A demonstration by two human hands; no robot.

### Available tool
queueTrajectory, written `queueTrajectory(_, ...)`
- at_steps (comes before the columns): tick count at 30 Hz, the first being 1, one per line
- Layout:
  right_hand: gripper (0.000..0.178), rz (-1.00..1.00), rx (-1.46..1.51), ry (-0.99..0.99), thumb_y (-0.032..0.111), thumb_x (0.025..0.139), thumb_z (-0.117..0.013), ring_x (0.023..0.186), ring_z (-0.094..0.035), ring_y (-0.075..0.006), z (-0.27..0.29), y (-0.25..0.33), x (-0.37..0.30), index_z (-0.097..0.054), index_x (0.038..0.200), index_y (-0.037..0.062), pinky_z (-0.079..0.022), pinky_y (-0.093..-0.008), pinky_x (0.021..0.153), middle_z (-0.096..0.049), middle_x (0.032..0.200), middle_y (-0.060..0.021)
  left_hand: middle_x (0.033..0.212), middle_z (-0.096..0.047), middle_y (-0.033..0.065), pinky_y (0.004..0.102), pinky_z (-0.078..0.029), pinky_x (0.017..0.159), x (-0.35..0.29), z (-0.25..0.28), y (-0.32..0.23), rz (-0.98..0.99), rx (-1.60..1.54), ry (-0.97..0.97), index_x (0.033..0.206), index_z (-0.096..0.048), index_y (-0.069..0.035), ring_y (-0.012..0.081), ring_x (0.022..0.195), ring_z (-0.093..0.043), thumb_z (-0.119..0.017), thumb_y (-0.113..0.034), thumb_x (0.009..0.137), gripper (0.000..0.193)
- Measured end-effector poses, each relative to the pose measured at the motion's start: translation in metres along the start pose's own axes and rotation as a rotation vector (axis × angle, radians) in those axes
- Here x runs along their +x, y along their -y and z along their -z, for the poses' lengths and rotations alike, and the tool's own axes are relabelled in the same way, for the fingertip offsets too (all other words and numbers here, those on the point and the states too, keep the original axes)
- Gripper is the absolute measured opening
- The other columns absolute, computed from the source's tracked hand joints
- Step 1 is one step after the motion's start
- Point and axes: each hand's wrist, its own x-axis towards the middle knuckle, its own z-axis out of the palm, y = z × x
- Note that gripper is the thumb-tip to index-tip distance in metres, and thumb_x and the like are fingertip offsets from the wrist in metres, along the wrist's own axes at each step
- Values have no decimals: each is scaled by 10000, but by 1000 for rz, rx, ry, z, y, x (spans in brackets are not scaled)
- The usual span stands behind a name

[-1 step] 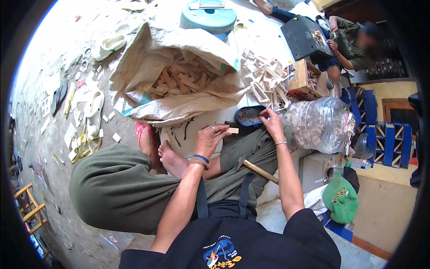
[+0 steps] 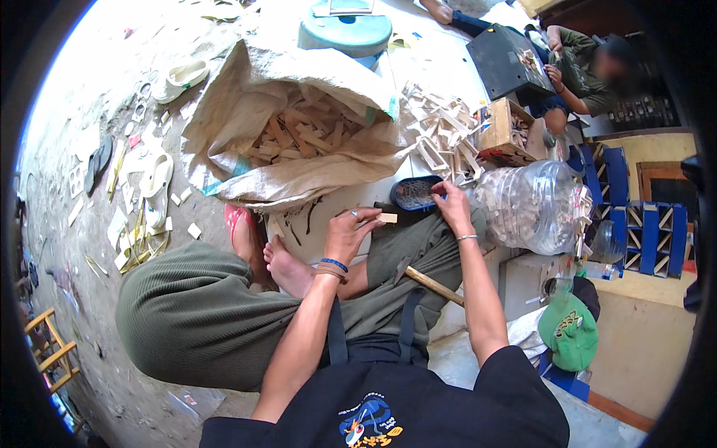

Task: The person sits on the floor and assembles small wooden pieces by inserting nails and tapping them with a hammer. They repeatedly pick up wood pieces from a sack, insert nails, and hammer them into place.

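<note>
My left hand pinches a small pale wood block between thumb and fingers, above my lap. Close to its right is a dark blue tub of thin metal pieces that look like nails. At that tub's right rim, my right hand has its thumb and fingertips drawn together. Whatever those fingertips may hold is too small to make out. A hammer with a wooden handle lies across my right thigh, touched by neither hand.
A large woven sack of wood offcuts lies open ahead. Right of it are a pile of wood strips, a wooden box and a clear plastic jug full of wood pieces. Another person sits at the far right beside a black box.
</note>
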Motion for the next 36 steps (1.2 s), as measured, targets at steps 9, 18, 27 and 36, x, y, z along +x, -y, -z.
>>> queueTrajectory(9, 260, -81, -469, -58, 276, 911, -713, 919, -727, -407, -39, 1, 29, -776, 1098, 108, -576, -511, 798, -758, 981, -204, 1091, -789, 107, 289, -598, 888, 1, -1, -3, 47, -10, -12, 1141, -801, -40, 146, 982, -736, -832, -76, 888, 258)
queueTrajectory(18, 133, 58, -394, -222, 219, 892, -670, 898, -712, -348, -52, 5, 21, -729, 888, 100, -563, -484, 766, -704, 918, -145, 1101, -789, 99, 287, -598, 903, 2, -4, 1, 54, -32, -15, 1137, -802, -37, 142, 997, -734, -828, -60, 889, 250)
queueTrajectory(27, 219, -128, -99, -172, 302, 876, -712, 864, -746, -345, -28, 11, 7, -798, 1016, 157, -583, -444, 781, -775, 905, -135, 1089, -791, 89, 279, -592, 882, 1, -4, 4, 66, -32, -17, 1142, -802, -34, 129, 976, -726, -832, -69, 889, 256)
queueTrajectory(36, 251, -136, -41, -59, 297, 870, -717, 869, -750, -320, -26, 13, 13, -719, 1028, 102, -572, -424, 754, -768, 904, -120, 1085, -788, 79, 268, -589, 862, 1, -2, 3, 71, -72, -5, 1156, -797, -33, 119, 959, -719, -828, -79, 900, 262)
